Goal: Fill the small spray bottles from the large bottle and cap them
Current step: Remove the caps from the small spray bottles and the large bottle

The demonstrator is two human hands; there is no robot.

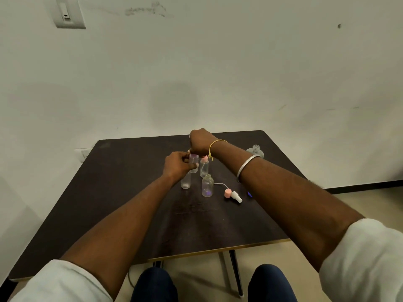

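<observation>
My left hand (176,165) grips a small clear spray bottle (193,163) held above the dark table (122,192). My right hand (199,142) curls over the top of that bottle, with a bit of pink cap showing under its fingers. Another small bottle with a pink cap (204,167) stands just right of it. A small clear bottle (186,182) stands below my left hand. An uncapped small bottle (207,185) stands nearer to me. A loose pink and white spray cap with its tube (232,194) lies on the table. The large clear bottle (255,151) stands uncapped at the far right.
The table stands against a white wall, with a wall switch (68,12) at the upper left. My knees show below the table's near edge. A small blue-lit spot (250,194) shows beside my right forearm.
</observation>
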